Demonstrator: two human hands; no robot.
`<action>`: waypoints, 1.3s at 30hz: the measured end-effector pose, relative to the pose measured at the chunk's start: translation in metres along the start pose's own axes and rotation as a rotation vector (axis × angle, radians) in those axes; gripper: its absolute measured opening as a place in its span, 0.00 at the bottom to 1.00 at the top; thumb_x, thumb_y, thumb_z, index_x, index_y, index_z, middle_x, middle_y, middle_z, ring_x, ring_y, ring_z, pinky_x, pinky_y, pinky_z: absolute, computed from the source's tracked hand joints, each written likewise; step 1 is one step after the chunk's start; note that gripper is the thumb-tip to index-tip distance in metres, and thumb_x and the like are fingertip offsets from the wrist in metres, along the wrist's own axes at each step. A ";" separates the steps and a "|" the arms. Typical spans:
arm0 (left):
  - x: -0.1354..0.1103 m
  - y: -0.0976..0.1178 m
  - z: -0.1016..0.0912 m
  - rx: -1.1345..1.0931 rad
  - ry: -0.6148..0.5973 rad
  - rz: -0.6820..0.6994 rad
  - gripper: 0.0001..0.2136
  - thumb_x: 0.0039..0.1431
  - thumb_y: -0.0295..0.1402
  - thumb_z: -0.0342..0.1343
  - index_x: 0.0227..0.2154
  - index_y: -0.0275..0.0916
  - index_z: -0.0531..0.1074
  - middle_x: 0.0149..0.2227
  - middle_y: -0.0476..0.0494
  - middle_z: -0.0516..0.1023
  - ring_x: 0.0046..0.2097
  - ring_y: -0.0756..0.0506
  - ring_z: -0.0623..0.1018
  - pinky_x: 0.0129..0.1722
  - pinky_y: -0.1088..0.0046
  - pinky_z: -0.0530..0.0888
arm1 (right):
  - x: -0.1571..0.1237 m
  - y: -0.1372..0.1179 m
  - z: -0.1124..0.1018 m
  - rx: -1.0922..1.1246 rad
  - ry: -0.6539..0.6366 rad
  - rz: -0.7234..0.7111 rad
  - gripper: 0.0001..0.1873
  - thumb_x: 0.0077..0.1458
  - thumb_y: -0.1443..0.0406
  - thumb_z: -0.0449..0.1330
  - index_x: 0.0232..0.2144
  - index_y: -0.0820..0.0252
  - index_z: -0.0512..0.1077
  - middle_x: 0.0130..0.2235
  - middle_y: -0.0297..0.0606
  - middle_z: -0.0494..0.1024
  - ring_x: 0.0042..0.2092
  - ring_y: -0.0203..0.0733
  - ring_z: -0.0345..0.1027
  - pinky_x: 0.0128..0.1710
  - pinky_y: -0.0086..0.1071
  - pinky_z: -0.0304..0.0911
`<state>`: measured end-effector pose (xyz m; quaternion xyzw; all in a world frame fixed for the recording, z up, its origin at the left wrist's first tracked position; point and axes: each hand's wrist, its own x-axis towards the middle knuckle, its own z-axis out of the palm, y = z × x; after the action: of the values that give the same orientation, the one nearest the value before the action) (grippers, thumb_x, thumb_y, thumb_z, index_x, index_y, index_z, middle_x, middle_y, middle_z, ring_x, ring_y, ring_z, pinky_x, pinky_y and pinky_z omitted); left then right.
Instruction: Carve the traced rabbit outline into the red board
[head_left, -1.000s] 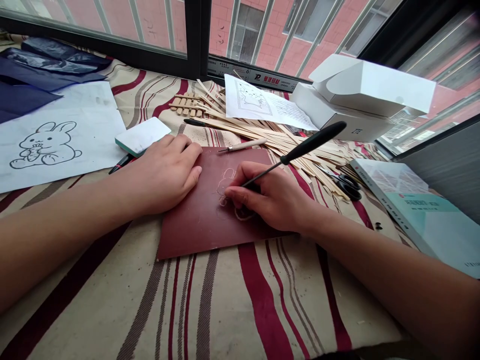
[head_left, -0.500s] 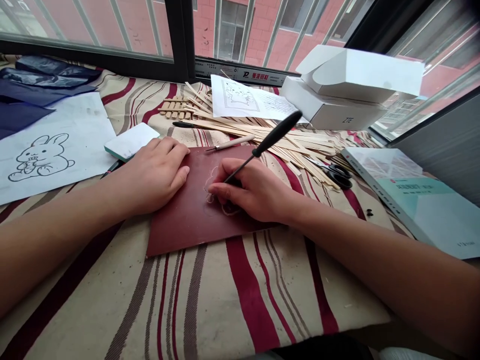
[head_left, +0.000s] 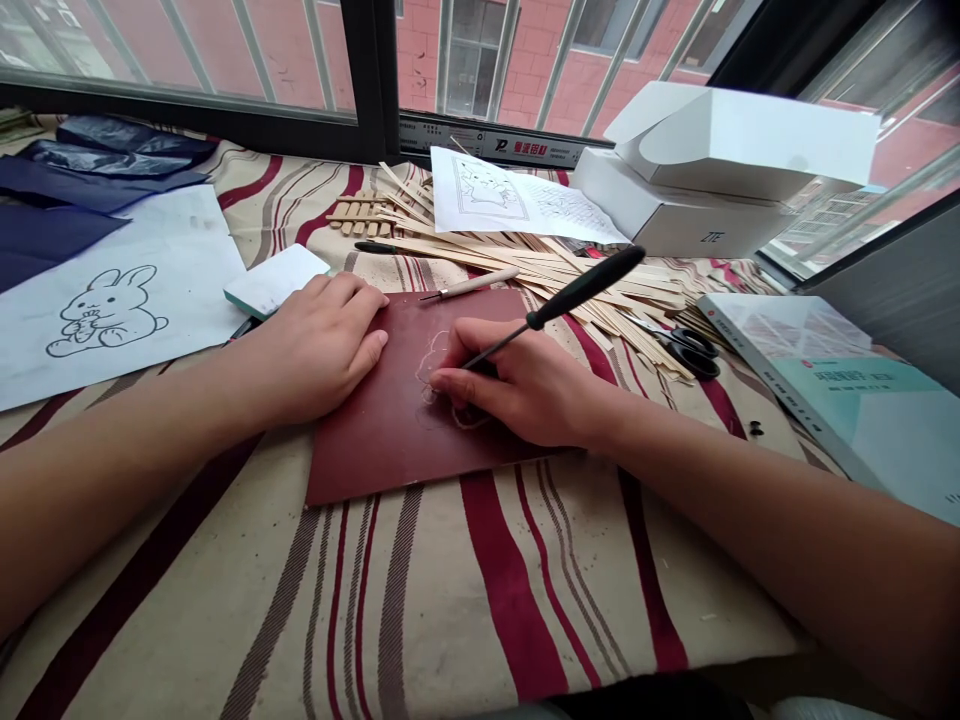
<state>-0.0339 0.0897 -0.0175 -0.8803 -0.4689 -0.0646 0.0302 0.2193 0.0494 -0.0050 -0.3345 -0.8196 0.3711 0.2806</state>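
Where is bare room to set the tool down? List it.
Bare striped cloth lies between the red board and the near edge. A smaller patch sits between the rabbit sheet and wooden strips. Crowded behind and right: strips, scissors, book, white box.

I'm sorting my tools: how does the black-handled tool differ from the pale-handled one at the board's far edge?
The black-handled tool is gripped in the right hand and tilted up off the dark red board; the pale-handled tool lies flat and untouched at its far edge. The black-handled tool's handle is dark, the pale-handled tool's light. Both are slim with thin metal shafts.
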 end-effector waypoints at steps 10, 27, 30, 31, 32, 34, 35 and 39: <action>0.000 0.005 -0.001 0.001 0.015 0.007 0.24 0.69 0.42 0.37 0.53 0.32 0.71 0.56 0.25 0.74 0.57 0.28 0.74 0.62 0.41 0.73 | -0.002 0.001 0.003 0.014 0.004 0.043 0.13 0.69 0.59 0.63 0.34 0.59 0.70 0.27 0.34 0.79 0.31 0.37 0.72 0.36 0.31 0.65; 0.001 0.013 -0.006 0.034 -0.041 -0.026 0.26 0.69 0.40 0.35 0.56 0.27 0.70 0.57 0.22 0.73 0.57 0.27 0.74 0.63 0.42 0.72 | -0.003 -0.004 0.001 0.019 -0.042 0.030 0.09 0.67 0.64 0.62 0.34 0.61 0.70 0.27 0.33 0.78 0.28 0.33 0.70 0.31 0.28 0.65; 0.002 0.013 -0.006 0.033 -0.056 -0.040 0.27 0.68 0.40 0.35 0.56 0.27 0.70 0.57 0.23 0.73 0.58 0.27 0.74 0.63 0.42 0.71 | -0.003 -0.005 0.001 0.040 -0.048 0.016 0.08 0.67 0.65 0.63 0.34 0.61 0.70 0.28 0.32 0.78 0.27 0.32 0.70 0.30 0.27 0.65; 0.002 0.013 -0.006 0.032 -0.059 -0.045 0.27 0.68 0.40 0.35 0.56 0.27 0.70 0.57 0.23 0.72 0.58 0.27 0.74 0.63 0.42 0.71 | -0.003 -0.005 0.001 0.041 -0.046 0.008 0.08 0.67 0.65 0.63 0.34 0.61 0.70 0.28 0.32 0.78 0.28 0.32 0.70 0.30 0.27 0.65; 0.002 0.013 -0.006 0.029 -0.059 -0.049 0.27 0.68 0.40 0.35 0.56 0.27 0.70 0.57 0.23 0.72 0.59 0.27 0.73 0.63 0.42 0.71 | -0.002 -0.005 0.000 0.038 -0.046 0.001 0.09 0.67 0.65 0.63 0.33 0.61 0.70 0.28 0.32 0.78 0.28 0.32 0.71 0.31 0.27 0.66; 0.002 0.012 -0.005 0.023 -0.056 -0.049 0.27 0.68 0.41 0.35 0.56 0.27 0.70 0.56 0.23 0.72 0.59 0.26 0.73 0.63 0.42 0.71 | -0.001 -0.005 0.000 0.026 -0.045 0.002 0.09 0.67 0.65 0.62 0.33 0.61 0.70 0.28 0.32 0.78 0.28 0.32 0.71 0.31 0.27 0.66; 0.002 0.012 -0.005 0.020 -0.055 -0.048 0.28 0.68 0.41 0.35 0.56 0.27 0.70 0.57 0.23 0.72 0.59 0.26 0.73 0.63 0.42 0.71 | -0.001 -0.005 0.000 0.024 -0.046 0.007 0.09 0.67 0.65 0.62 0.33 0.61 0.70 0.28 0.32 0.78 0.28 0.32 0.72 0.31 0.27 0.66; 0.002 0.013 -0.005 0.015 -0.060 -0.055 0.27 0.68 0.41 0.35 0.55 0.27 0.70 0.56 0.23 0.72 0.59 0.26 0.73 0.64 0.42 0.71 | 0.001 -0.004 -0.001 0.044 -0.046 0.044 0.09 0.66 0.65 0.63 0.33 0.60 0.70 0.27 0.32 0.79 0.27 0.32 0.72 0.29 0.26 0.67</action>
<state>-0.0220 0.0837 -0.0121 -0.8684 -0.4941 -0.0354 0.0211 0.2180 0.0482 -0.0008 -0.3375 -0.8100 0.4025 0.2608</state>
